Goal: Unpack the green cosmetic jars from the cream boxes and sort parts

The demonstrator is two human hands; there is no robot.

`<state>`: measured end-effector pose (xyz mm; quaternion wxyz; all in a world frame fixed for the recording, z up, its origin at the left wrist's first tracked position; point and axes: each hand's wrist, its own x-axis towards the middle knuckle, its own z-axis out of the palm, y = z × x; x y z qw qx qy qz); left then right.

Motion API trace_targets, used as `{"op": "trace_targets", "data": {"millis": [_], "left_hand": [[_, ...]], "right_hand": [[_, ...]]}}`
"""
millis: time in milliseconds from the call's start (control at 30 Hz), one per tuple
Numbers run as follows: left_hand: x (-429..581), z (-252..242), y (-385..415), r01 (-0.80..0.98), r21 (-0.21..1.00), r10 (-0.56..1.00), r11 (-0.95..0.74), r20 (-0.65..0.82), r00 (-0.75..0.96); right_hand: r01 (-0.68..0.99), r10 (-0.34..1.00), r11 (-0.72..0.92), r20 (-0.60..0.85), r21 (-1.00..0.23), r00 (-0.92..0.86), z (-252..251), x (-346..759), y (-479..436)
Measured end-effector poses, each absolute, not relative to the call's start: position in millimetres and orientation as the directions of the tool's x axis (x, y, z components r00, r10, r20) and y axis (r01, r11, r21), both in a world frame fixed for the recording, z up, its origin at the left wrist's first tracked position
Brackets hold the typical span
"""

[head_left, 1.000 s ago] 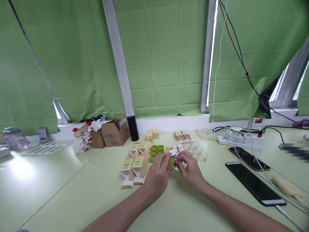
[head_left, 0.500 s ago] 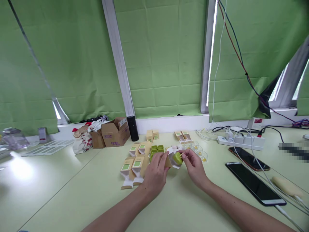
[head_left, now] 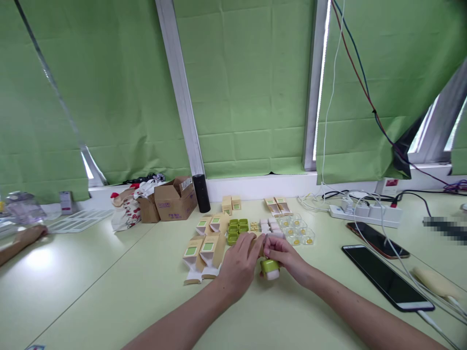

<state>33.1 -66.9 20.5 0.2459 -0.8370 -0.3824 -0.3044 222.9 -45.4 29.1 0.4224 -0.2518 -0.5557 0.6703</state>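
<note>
My left hand (head_left: 239, 265) is closed round a small kraft-paper box (head_left: 257, 249), mostly hidden behind the fingers. Close against it, my right hand (head_left: 286, 255) has thumb and fingers pinched together at the box's edge; what they grip is hidden. Just below the fingertips is a small glossy green cup-like piece (head_left: 270, 265) with a pale block at its lower end. Whether it rests on the table or hangs from the fingers, I cannot tell. Beyond my hands lie green pieces (head_left: 238, 228), pale pink blocks (head_left: 268, 224) and clear cups (head_left: 297, 231) with yellow centres.
Several kraft boxes (head_left: 207, 248) with open flaps lie left of my hands, with more behind. Phones (head_left: 386, 277), cables and a power strip (head_left: 365, 214) occupy the right. A cardboard box (head_left: 175, 200) and black cylinder (head_left: 201, 193) stand behind. Another person's hand (head_left: 31, 234) rests far left.
The green piece, earlier at the box's open flaps in my right fingers, is now lower, below the fingertips, with its pale end showing. Another person's hand has appeared at the far left.
</note>
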Motion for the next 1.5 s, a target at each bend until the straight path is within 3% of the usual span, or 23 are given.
{"op": "trace_targets", "data": {"millis": [100,333,500,700,967,1100,1200,1267,1367,1433,1500], "left_hand": [[32.9,21.5,-66.5,0.796,-0.203,0.482,-0.571,0.701,0.525],[23.7,27.0,-57.3,0.865,-0.131,0.536,-0.484,0.738,0.411],[18.0,33.4,-54.1,0.897,0.008,0.585,-0.443,0.761,0.282],[15.4,36.0,-51.2,0.880,0.183,0.618,-0.438,0.772,0.147],[15.1,36.1,-50.8,0.744,0.485,0.703,-0.459,0.711,-0.030],[16.0,32.4,-49.0,0.622,0.630,0.755,-0.465,0.649,-0.092],[16.3,28.5,-45.8,0.500,0.718,0.777,-0.485,0.616,-0.131],[16.9,27.1,-43.5,0.400,0.781,0.804,-0.480,0.574,-0.157],[18.4,27.8,-41.0,0.220,0.854,0.842,-0.472,0.510,-0.174],[19.3,29.1,-39.8,0.099,0.877,0.861,-0.471,0.481,-0.168],[19.4,29.7,-38.6,0.003,0.886,0.874,-0.463,0.458,-0.162]], "right_hand": [[-0.272,0.842,0.019,0.162,-0.962,-0.515,25.3,221.1,-43.9],[-0.205,0.924,0.278,0.320,-0.938,-0.211,30.9,231.2,-36.5],[0.116,0.896,0.438,0.424,-0.891,-0.132,38.9,245.9,-37.7],[0.638,0.860,0.483,0.461,-0.600,-0.218,39.4,250.8,-42.3],[0.796,0.865,0.466,0.387,-0.386,-0.319,32.7,238.5,-52.3],[0.794,0.850,0.495,0.383,-0.353,-0.360,36.7,238.0,-57.0],[0.737,0.837,0.523,0.420,-0.428,-0.350,42.4,242.6,-56.7],[0.606,0.829,0.554,0.451,-0.571,-0.332,45.8,246.0,-54.4],[0.258,0.832,0.544,0.473,-0.799,-0.291,46.3,247.9,-48.1],[0.088,0.847,0.498,0.463,-0.863,-0.261,42.3,246.3,-42.3],[0.038,0.859,0.472,0.449,-0.881,-0.247,35.7,243.2,-35.8]]}}
